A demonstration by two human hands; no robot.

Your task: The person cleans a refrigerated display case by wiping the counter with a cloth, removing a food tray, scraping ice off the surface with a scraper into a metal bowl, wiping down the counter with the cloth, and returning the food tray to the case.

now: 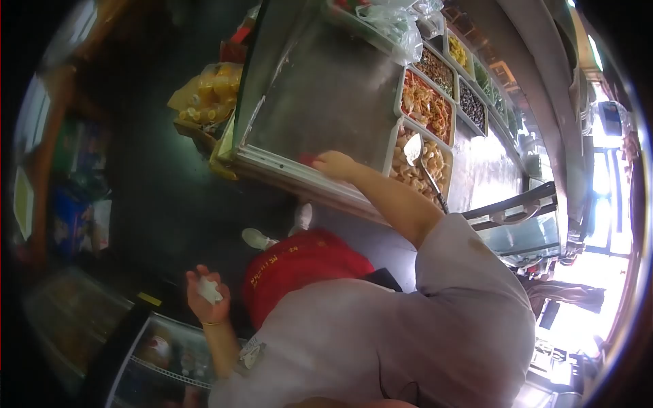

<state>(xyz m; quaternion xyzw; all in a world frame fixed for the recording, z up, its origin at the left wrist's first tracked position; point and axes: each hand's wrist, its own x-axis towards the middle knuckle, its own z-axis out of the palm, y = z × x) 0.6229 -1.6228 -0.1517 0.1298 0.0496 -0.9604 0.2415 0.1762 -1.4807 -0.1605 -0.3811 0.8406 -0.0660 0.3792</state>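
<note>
My left hand (206, 298), palm up with curled fingers and a bracelet at the wrist, holds a crumpled white tissue-like piece (209, 291). At the near edge of the steel counter (326, 102), my right hand (333, 165) is closed on a small red thing (307, 160), perhaps a cloth, mostly hidden by the fingers. Beyond my right forearm, a tray of pale brown food (400, 163) holds a spoon (413, 149) with a dark handle. A tray of reddish shredded food (425, 105) adjoins it.
Several more food trays line the counter's far side, with clear plastic bags (391, 27) near the top. A box of yellow-capped bottles (214, 92) stands left of the counter. Below my left hand is a glass-topped case (170, 353). A red apron (299, 268) hangs before me.
</note>
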